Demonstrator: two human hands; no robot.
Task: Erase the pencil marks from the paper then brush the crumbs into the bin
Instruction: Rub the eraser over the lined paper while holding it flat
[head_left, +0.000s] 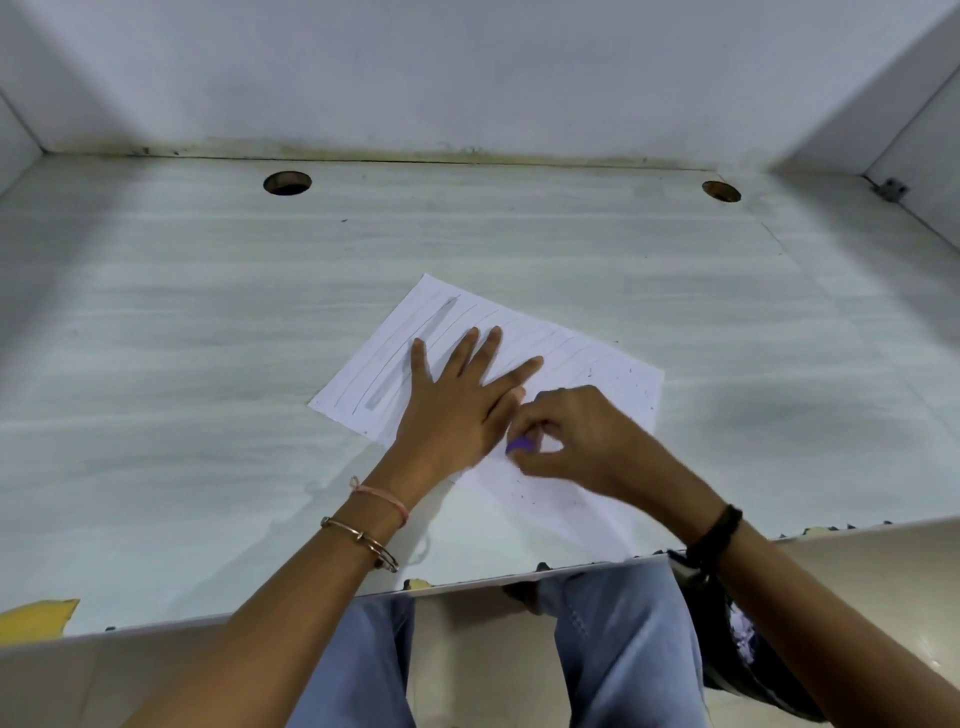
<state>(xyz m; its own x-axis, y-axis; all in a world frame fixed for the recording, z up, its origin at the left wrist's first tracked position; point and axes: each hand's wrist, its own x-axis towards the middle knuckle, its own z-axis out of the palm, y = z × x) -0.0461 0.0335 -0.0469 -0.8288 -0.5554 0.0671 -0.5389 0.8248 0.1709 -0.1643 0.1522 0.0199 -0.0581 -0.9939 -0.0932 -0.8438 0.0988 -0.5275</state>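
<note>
Pale grey, wood-grained worktop (156, 364), boxed in by white walls (467, 67) at the far side, left and right. Blue jeans (623, 639) below the near edge, knees apart.

White lined paper (597, 374) lying flat near the middle of the worktop, turned at an angle, one corner pointing far. Palm down on the middle of the sheet, the left hand (457, 405) with fingers straight and spread, pressing the paper, holding nothing. Close against its thumb on the near right, the right hand (582, 436), slightly blurred, fingers curled and pinched around a purple eraser (519, 445). Only the eraser's tip on show below the fingertips, down at the sheet's surface, near the paper's near edge. Contact between the two hands not clear.

Broad grey pencil band (415, 353) along the left part of the paper, thinner pencil strokes on either side of it; right part pale, its lines faint.

Two round holes through the worktop near the far wall, one at far left (287, 183), one at far right (721, 191). Small yellow patch (39, 613) at the near left edge.

Thin metal bangle (363, 540) and pink thread (382, 496) on the left wrist, black band (719, 530) on the right.

Dark crumbs (524, 493) scattered over the near and right parts of the paper.
</note>
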